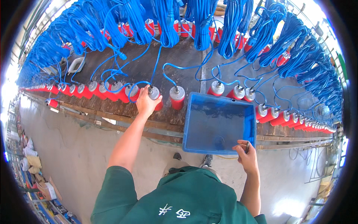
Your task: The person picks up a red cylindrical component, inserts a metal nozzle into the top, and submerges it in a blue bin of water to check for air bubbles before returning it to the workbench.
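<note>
Outstretched, the left hand [146, 103] is clasping a red cylinder [154, 94] within its curled grip, near the bench [182, 58] front edge. The right hand [247, 158] is pinching a small dark object [247, 146].

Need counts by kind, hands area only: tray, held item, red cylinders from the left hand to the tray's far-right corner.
Blue tray: 1
Small dark item in the right hand: 1
Red cylinders with grey caps, one at the left hand, one left of the tray, three behind its far rim: 5
Total: 7
</note>
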